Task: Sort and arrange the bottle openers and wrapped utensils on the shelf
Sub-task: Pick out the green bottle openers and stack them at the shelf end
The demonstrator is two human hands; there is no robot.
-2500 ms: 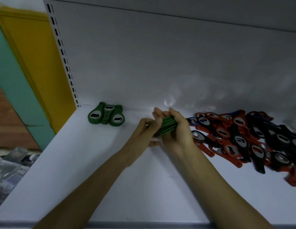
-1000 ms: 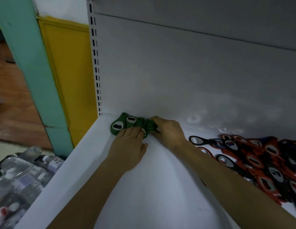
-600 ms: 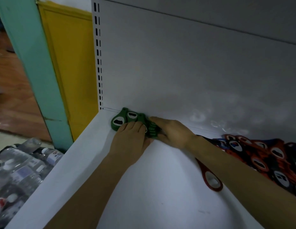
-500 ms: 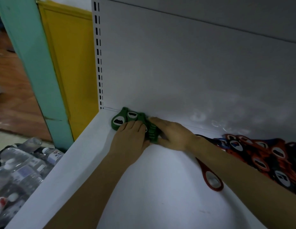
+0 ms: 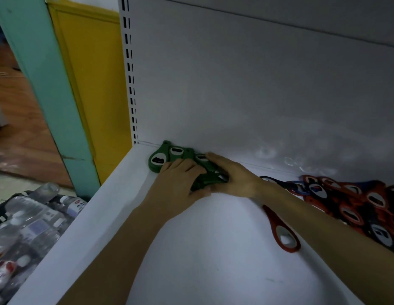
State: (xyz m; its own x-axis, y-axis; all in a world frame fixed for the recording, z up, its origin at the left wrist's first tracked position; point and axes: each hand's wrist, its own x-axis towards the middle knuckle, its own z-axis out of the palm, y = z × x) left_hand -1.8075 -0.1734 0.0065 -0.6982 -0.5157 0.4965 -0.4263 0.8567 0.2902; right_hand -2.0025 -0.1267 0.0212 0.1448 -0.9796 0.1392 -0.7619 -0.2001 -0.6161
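Left hand [image 5: 180,181] pressing flat and right hand [image 5: 234,177] curled round them, I bunch the green bottle openers [image 5: 162,156] into the far left corner of the shelf [image 5: 213,249], apart from the red-and-black pile [image 5: 354,208] at right.

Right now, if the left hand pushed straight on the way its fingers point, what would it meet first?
The green bottle openers: the left hand rests its fingers on them. Beyond lies the shelf's white back panel, apparently close behind, though depth is unclear.
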